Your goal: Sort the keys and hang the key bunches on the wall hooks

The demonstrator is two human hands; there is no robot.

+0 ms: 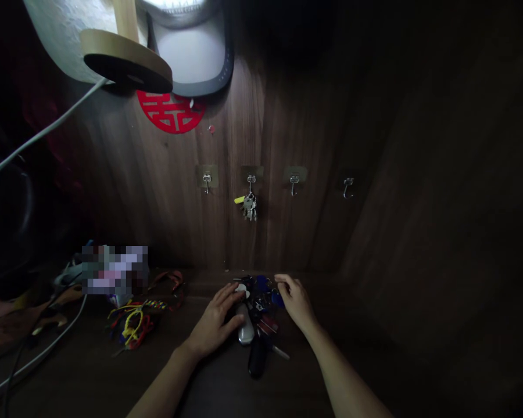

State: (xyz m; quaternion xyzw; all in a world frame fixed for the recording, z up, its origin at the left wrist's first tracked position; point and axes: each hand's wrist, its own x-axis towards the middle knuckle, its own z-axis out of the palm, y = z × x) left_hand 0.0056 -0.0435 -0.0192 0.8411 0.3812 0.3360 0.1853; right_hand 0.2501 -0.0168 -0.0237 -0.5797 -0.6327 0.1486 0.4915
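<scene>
Dark wood wall (296, 238) backs a dim tabletop (375, 360) where left hand (217, 323) and right hand (297, 302), fingers (230, 298) loosely open, flank piled keys (260, 303).

On the table (353, 366), keys (267, 323) lie between the left hand (218, 322) and right hand (297, 301), below wall hooks (294, 183).

**Peripheral Items: Clock Positions from View Centre**

At 11 o'clock, a cap (189, 55) bears lettering along its brim edge. Between 10 and 11, a wooden disc (126, 57) shows a dark underside. Below both, a red cut-out emblem (171, 116) (upper part hidden) lies against the wood-grain panel (283, 116). Toward 9 to 10, a white cable (70, 113) runs diagonally. At 8, multicoloured cords (134, 326) lie near a brown strap (175, 274).
</scene>
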